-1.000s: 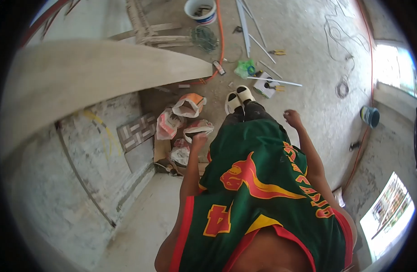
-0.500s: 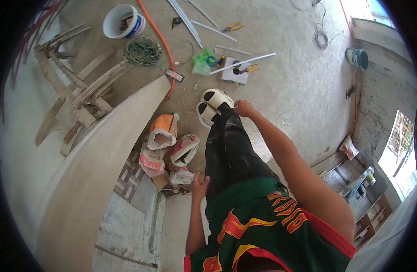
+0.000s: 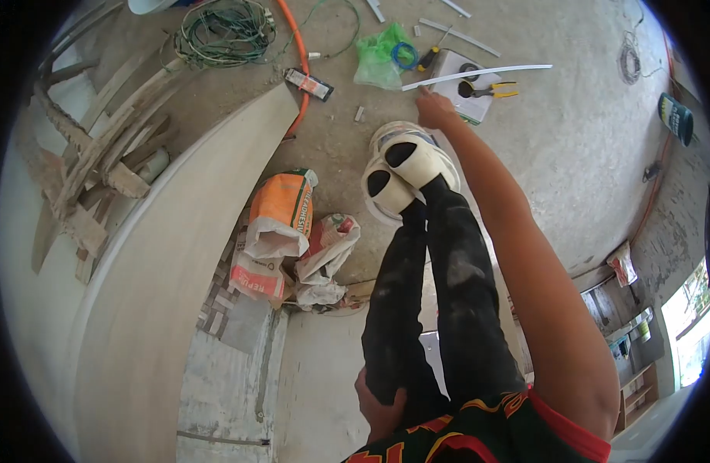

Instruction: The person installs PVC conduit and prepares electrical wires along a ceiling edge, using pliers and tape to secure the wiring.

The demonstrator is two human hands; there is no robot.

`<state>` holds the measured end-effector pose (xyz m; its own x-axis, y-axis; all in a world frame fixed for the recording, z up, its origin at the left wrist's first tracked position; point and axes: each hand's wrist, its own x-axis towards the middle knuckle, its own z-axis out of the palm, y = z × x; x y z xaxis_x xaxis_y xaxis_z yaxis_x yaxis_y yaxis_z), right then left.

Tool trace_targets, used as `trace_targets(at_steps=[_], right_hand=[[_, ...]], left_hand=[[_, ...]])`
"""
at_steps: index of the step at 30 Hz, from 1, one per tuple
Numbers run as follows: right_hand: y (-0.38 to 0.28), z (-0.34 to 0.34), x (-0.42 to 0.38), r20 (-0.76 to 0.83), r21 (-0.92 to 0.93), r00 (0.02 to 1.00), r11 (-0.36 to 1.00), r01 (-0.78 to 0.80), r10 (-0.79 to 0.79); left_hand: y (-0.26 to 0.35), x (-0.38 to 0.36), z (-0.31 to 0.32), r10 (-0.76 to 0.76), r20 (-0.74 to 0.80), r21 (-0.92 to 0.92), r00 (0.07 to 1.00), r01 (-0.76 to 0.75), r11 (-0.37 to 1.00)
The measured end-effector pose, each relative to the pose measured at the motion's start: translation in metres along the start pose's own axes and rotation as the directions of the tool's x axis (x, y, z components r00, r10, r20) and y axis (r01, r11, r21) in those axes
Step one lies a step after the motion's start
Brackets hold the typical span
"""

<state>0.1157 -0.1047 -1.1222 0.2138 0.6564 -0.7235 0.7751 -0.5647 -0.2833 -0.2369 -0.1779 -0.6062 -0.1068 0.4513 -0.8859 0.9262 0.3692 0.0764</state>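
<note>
My right hand point(image 3: 434, 110) reaches down past my shoes, its index finger stretched toward a thin white strip point(image 3: 509, 71). The fingertip meets the strip near its left end; no grip around it shows. That strip lies across a white box point(image 3: 449, 63), beside yellow-handled pliers point(image 3: 486, 90). A green plastic bag point(image 3: 382, 58), a blue ring point(image 3: 403, 55) and a yellow-and-black screwdriver point(image 3: 428, 59) lie close by. Against my trouser leg point(image 3: 405, 339) rests my left hand point(image 3: 382, 405), thumb apart from the partly hidden fingers, holding nothing visible. My cream shoes point(image 3: 413, 166) stand on a round whitish object.
Left of my legs stand an orange tile-adhesive bag point(image 3: 280, 204) and a crumpled white-red sack point(image 3: 328, 247). A pale curved panel point(image 3: 162, 255) borders the left side. Beyond are wood scraps point(image 3: 85, 162), coiled green wire point(image 3: 225, 32), an orange hose point(image 3: 299, 38) and a dark bucket point(image 3: 676, 119).
My view has tilted and moved closer to the floor as I bend. My right hand has moved out to the strip by the box. My left hand has come onto my leg.
</note>
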Motion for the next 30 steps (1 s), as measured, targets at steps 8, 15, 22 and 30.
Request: trace_targets(at_steps=[8, 15, 22, 30], right_hand=[[0.003, 0.052, 0.083, 0.228, -0.31, 0.974, 0.947, 0.08, -0.008], [0.022, 0.075, 0.109, 0.196, -0.31, 0.972, 0.933, 0.185, -0.127], [-0.018, -0.031, -0.003, -0.482, -0.298, 0.657, 0.814, 0.499, -0.579], [-0.133, -0.361, -0.286, -0.96, -0.076, 0.184, 0.832, 0.55, -0.209]], left_hand=[[0.01, 0.024, 0.006, -0.206, -0.055, -0.369, 0.977, 0.171, 0.914], [0.012, 0.037, 0.018, -0.187, -0.095, -0.525, 0.978, 0.11, 0.844], [-0.003, 0.015, 0.006, 0.031, -0.099, -0.583, 0.995, -0.083, 0.808], [0.165, 0.06, -0.063, 0.671, -0.263, -0.289, 0.693, -0.72, 0.631]])
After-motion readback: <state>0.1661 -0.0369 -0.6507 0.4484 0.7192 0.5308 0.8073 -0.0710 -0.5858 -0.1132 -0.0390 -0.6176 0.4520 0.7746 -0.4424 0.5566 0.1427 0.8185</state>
